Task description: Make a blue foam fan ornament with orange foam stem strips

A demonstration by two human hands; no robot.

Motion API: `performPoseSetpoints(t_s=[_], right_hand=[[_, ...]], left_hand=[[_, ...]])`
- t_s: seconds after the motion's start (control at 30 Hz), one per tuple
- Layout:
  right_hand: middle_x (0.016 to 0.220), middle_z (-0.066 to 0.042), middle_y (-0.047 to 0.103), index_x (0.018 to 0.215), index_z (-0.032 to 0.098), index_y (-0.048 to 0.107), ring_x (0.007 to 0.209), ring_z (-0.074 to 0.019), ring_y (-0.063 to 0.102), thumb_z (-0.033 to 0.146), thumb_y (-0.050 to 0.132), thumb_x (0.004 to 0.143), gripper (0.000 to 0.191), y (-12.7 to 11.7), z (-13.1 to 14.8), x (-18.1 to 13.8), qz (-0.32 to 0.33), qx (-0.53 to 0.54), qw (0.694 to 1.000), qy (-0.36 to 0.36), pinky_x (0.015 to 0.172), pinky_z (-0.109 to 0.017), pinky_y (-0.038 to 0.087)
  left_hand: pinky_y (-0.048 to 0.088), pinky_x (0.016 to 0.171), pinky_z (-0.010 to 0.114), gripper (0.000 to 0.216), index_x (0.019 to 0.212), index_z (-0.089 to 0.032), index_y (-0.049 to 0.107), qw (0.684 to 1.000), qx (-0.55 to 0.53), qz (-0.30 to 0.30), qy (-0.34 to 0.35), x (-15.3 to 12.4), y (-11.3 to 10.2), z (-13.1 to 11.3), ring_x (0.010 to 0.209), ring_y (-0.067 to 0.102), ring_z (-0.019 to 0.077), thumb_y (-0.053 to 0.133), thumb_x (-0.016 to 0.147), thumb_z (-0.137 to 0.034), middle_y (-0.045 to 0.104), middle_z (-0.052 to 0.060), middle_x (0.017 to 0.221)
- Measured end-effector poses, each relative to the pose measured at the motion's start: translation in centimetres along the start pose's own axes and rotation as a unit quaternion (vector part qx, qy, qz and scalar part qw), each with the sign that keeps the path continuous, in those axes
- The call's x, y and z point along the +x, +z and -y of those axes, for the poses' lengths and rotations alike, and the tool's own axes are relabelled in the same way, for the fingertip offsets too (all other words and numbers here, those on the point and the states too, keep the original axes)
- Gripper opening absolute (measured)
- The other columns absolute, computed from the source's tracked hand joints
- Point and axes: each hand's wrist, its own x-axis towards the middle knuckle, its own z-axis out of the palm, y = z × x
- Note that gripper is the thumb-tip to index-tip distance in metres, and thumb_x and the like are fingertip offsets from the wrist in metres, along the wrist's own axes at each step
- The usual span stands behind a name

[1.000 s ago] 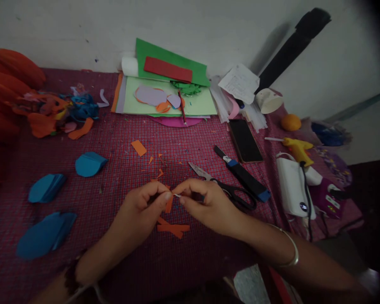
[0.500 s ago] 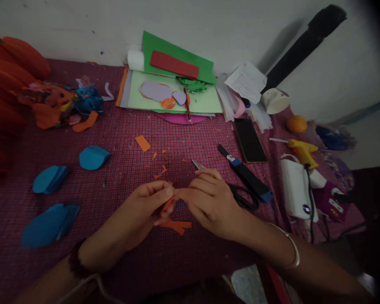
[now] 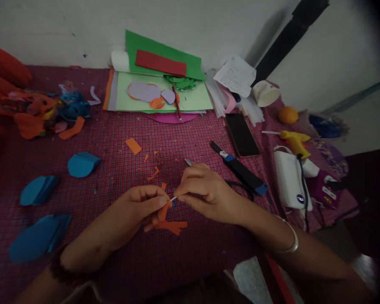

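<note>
My left hand (image 3: 139,211) is closed, pinching an orange paper strip (image 3: 164,213) between thumb and fingers. A thin white piece (image 3: 173,198), a sliver or a stick, spans the gap between my fingertips. My right hand (image 3: 209,192) pinches its right end. Whether it joins the orange strip is hidden by my left thumb. Below the hands lie more orange paper strips (image 3: 174,226) on the checked cloth (image 3: 183,143). Scissors (image 3: 188,161) lie partly under my right hand, with the blade tip and part of a black handle showing.
Blue folded paper shapes (image 3: 82,164) lie left, with scraps (image 3: 34,109) behind them. Coloured sheets (image 3: 164,101) and a pencil (image 3: 176,103) are at the back. On the right are a cutter (image 3: 243,173), a phone (image 3: 241,134), a yellow glue gun (image 3: 294,140) and a white device (image 3: 291,179).
The thin white piece now shows between my fingertips, which have drawn slightly apart. My right hand's fingers have curled into a closer pinch. The whole view has shifted a little.
</note>
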Motion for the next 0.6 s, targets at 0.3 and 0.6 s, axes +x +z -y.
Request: performPoseSetpoints(t_s=[0.3, 0.6], right_hand=[[0.080, -0.001, 0.059, 0.081, 0.017, 0.066, 0.077, -0.0151, 0.046, 0.018, 0.051, 0.092, 0.019, -0.1, 0.9, -0.2, 0.033, -0.140, 0.989, -0.014, 0.075, -0.032, 0.029], [0.080, -0.001, 0.058, 0.080, 0.017, 0.062, 0.075, -0.0161, 0.044, 0.019, 0.049, 0.094, 0.020, 0.1, 1.7, -0.6, 0.036, -0.209, 0.977, -0.027, 0.071, -0.033, 0.025]], left_hand=[[0.031, 0.043, 0.020, 0.026, 0.063, -0.017, 0.056, 0.992, 0.126, -0.020, 0.009, 0.4, 0.0, 0.2, 0.042, 0.038, 0.0060, 0.054, 0.082, -0.035, 0.050, -0.006, 0.052], [0.031, 0.043, 0.020, 0.025, 0.061, -0.018, 0.054, 0.985, 0.166, -0.035, 0.029, 0.1, 0.6, -0.2, 0.042, 0.039, 0.0070, 0.052, 0.080, -0.034, 0.046, -0.006, 0.049]])
